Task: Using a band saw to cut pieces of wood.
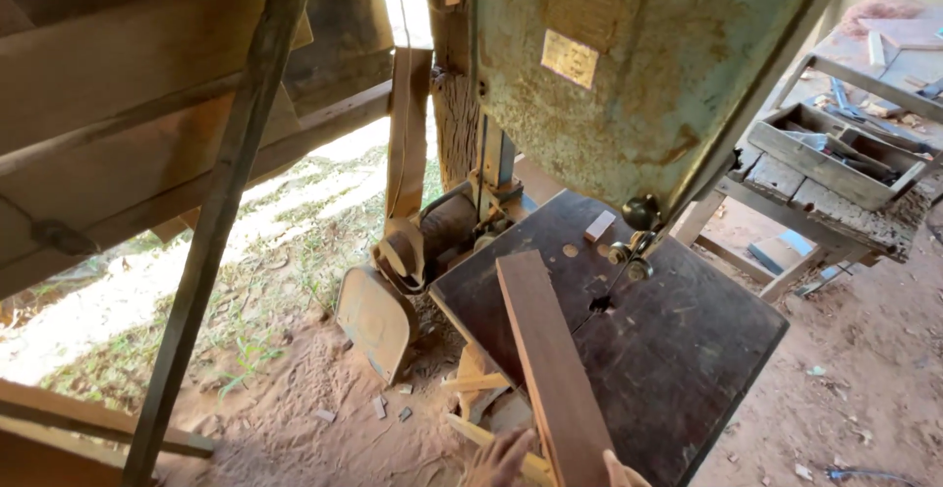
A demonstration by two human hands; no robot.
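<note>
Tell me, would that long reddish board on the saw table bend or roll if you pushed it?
The board looks like solid, thick wood, so it would probably stay stiff. Its flat face lies on the saw table, so it should slide rather than roll. Its near end hangs over the edge by the left hand and right hand, so it might tip if let go.

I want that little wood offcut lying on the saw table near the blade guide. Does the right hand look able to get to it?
Probably yes. The right hand is at the near end of the plank, and the dark saw table between it and the small wood block lies bare. The blade stands close by, so care is needed.
</note>
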